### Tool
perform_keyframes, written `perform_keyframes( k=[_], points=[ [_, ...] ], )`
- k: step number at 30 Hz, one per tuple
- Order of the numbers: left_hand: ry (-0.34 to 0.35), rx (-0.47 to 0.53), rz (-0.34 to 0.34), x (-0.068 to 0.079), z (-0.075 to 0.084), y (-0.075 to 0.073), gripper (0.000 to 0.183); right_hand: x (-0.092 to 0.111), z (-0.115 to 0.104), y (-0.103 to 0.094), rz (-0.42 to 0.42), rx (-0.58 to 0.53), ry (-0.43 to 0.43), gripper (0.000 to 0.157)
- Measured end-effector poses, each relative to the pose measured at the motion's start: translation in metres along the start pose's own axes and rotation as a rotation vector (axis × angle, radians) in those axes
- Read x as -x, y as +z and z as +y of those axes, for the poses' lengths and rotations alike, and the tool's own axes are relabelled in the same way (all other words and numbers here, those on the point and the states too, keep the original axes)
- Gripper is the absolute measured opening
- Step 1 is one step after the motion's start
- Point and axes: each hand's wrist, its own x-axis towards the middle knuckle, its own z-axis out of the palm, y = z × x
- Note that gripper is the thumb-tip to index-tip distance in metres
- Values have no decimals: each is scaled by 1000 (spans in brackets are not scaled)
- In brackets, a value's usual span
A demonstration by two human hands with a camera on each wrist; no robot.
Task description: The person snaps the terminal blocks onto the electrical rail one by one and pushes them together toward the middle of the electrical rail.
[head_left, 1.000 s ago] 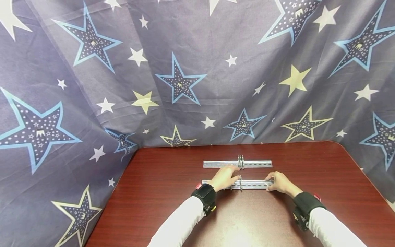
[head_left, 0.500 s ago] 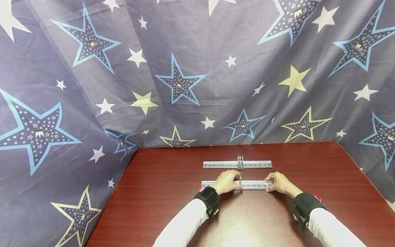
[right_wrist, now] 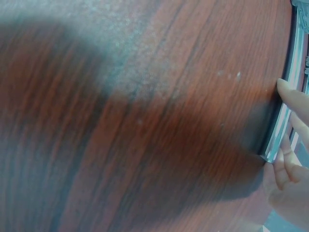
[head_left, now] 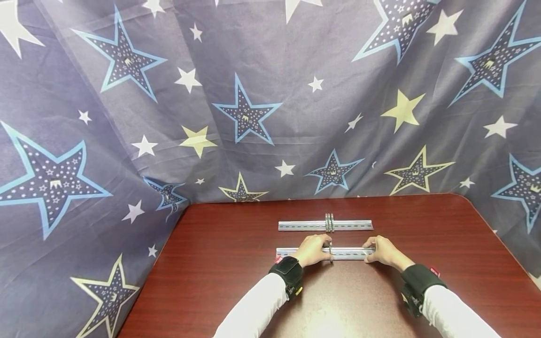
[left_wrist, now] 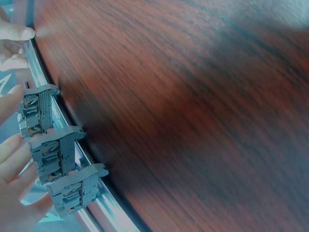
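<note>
A slotted metal DIN rail (head_left: 348, 254) lies crosswise on the table, nearer the person. Several grey terminal blocks are around it; in the left wrist view three show on the rail, a far one (left_wrist: 39, 111), a middle one (left_wrist: 55, 152) and a near one (left_wrist: 77, 191). My left hand (head_left: 312, 249) pinches the rightmost block between thumb and fingers, covering the rail's left-middle part in the head view. At the rail's right end, my right hand (head_left: 382, 249) holds the rail, thumb at its near edge and fingers at the far edge.
Behind lies a second DIN rail (head_left: 300, 226), parallel to the first, with several terminal blocks (head_left: 329, 223) grouped near its middle. The reddish-brown wooden table (head_left: 228, 244) meets a star-patterned cloth (head_left: 270, 155) at its back and left.
My left hand has shifted right along the near rail and closed its thumb and fingers on the rightmost terminal block, which now sits slightly farther right. My right hand stays in place.
</note>
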Motion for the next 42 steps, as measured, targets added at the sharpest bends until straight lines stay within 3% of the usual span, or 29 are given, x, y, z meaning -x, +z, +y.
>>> perform_keyframes(
  k=[14,21,29,36,42],
  points=[
    [-15,-5,0,-1,2,0,48,0,1,1,4,6,2,30],
    [-14,22,-6,3,-1,-11,43,1,1,1,7,12,-4,30],
    [-31,40,-15,10,-13,-22,36,0,1,1,4,12,-2,30],
    [-36,57,20,16,-23,-21,34,1,1,1,7,13,2,30],
    [-31,36,21,18,-27,-19,42,1,0,0,10,21,0,30]
  ],
)
